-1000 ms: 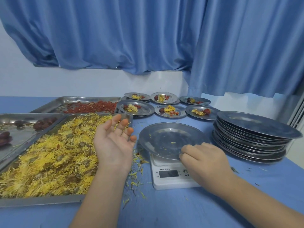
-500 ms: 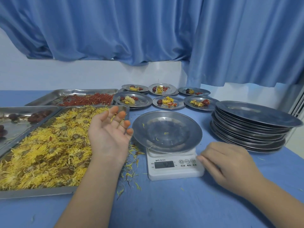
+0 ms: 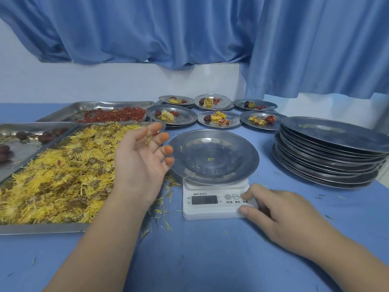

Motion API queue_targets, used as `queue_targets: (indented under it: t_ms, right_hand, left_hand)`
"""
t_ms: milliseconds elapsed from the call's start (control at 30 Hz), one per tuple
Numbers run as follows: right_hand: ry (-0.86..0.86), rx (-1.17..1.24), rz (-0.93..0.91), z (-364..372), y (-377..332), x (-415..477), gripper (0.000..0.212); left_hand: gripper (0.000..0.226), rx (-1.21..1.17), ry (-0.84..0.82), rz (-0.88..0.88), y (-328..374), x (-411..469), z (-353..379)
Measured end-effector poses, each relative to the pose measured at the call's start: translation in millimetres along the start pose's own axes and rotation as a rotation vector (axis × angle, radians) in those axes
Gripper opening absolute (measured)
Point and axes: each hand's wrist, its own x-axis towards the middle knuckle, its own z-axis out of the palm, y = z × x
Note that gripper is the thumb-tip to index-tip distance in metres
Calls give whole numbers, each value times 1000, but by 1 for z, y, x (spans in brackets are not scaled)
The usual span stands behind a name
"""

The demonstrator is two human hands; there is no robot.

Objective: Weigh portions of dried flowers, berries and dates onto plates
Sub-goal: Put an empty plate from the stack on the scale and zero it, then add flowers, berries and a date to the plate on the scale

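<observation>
Plate [image 3: 227, 152]: sits centred on the scale [image 3: 202, 213], bare except for a few stray petals, so it looks ready to take a portion.
Scale: stands between the flower tray [image 3: 42, 228] and the stack of plates [image 3: 328, 157], within reach of both. Its display faces the person, but the digits are too blurred to read.
Right hand [image 3: 280, 216]: the forefinger tip is on the rightmost button and the thumb is against the front edge, so the scale's corner is pinched between them. The other fingers are curled behind. It is probably zeroing out the plate's weight, with the thumb keeping the scale from sliding.
Left hand [image 3: 139, 163]: held above the tray's right rim, just beside the plate, palm turned inward. The fingers are spread and loosely bent and hold nothing I can see; the tips are stained orange. It seems to be waiting over the dried flowers [image 3: 63, 171] until the scale is ready.
Berries [image 3: 113, 114]: in the far tray.
Dates [image 3: 48, 137]: in the left tray, beside the flowers. All three supplies are grouped on the left-hand side.
Filled plates [image 3: 235, 123]: six in two rows behind the scale, each with flowers, berries and a date, set back out of the way.
Progress: judged partway; many plates in the stack are not yet filled.
</observation>
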Motion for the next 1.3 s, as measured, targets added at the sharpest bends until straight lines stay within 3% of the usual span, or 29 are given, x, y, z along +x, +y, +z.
queue_targets:
  t_ms: [300, 400, 533, 633, 933, 1133, 1300]
  right_hand:
    - [-11, 86, 66, -2, -1, -2, 41]
    - [21, 95, 90, -3, 2, -3, 27]
    - [114, 315, 207, -5, 7, 4, 12]
    - [98, 270, 259, -2, 10, 8, 5]
    - [72, 136, 290, 1, 7, 20, 22]
    - [379, 102, 243, -11, -6, 22, 22]
    - [487, 46, 71, -22, -39, 59, 20]
  left_hand:
    - [26, 90, -29, 6, -3, -2, 2]
    - [26, 133, -56, 9, -5, -2, 1]
    - [26, 179, -99, 20, -6, -2, 0]
    - [27, 198, -104, 38, -7, -2, -2]
    - [24, 369, -141, 103, -11, -7, 7]
    - [25, 332, -286, 57, -9, -11, 10]
    - [25, 348, -256, 85, 6, -17, 3]
